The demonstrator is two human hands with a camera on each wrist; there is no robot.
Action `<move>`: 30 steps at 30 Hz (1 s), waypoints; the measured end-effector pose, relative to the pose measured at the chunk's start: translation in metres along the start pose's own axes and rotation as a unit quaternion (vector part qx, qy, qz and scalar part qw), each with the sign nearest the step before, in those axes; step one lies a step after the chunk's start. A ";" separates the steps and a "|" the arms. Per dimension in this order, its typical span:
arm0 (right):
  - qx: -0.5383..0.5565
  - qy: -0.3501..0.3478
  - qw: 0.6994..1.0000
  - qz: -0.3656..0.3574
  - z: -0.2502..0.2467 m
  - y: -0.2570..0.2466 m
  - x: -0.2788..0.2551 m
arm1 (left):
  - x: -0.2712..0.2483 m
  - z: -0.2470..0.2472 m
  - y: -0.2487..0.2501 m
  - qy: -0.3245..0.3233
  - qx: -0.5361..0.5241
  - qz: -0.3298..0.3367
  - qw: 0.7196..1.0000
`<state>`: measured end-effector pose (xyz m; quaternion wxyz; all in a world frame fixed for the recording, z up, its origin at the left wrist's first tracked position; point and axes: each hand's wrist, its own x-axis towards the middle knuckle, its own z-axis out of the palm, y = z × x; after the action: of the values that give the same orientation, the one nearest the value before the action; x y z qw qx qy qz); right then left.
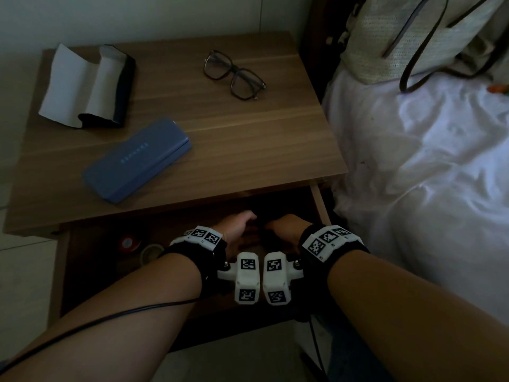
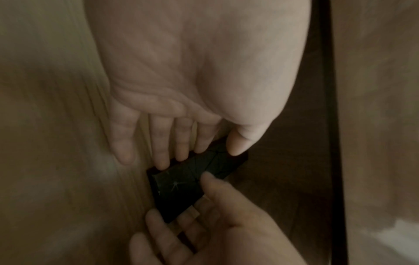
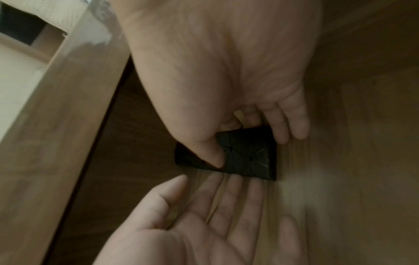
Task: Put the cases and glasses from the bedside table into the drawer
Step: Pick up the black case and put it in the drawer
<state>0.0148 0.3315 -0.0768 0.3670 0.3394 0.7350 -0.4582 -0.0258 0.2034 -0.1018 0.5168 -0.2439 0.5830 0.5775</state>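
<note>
Both hands are inside the open drawer (image 1: 321,205) around a small black case (image 2: 181,188). My right hand (image 3: 249,150) pinches the black case (image 3: 251,161), thumb on its top and fingers behind its far edge. My left hand (image 2: 199,157) lies flat with straight fingers (image 3: 229,193), their tips touching the case. Still on the bedside table (image 1: 248,139) are a closed blue case (image 1: 137,159), an unfolded case with white lining (image 1: 88,86) and dark-framed glasses (image 1: 234,74). In the head view the left hand (image 1: 245,224) and right hand (image 1: 278,224) sit close together.
At the drawer's left lie a small red-topped round thing (image 1: 126,242) and a roll of tape (image 1: 150,252). A bed with a white sheet (image 1: 413,161) borders the table on the right, with a woven bag (image 1: 399,31) on it. A cable runs along my left forearm.
</note>
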 end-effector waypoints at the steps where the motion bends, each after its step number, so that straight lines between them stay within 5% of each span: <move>1: -0.007 0.000 1.000 -0.001 0.000 0.000 0.000 | 0.001 0.000 -0.001 0.001 -0.004 0.000 1.000; 18: -0.092 0.024 0.995 0.008 -0.009 -0.006 -0.017 | 0.003 0.017 0.000 -0.013 -0.013 0.001 1.000; 22: -0.220 0.026 0.974 -0.038 -0.016 -0.013 -0.025 | 0.005 0.023 0.002 0.000 0.004 0.015 1.000; 30: -0.208 0.040 0.977 -0.032 -0.012 -0.012 -0.025 | 0.002 0.027 0.009 0.007 0.024 0.014 1.000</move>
<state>0.0146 0.3342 -0.0470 0.3849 0.2495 0.8390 -0.2927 -0.0256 0.2312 -0.0938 0.5102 -0.2274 0.6041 0.5684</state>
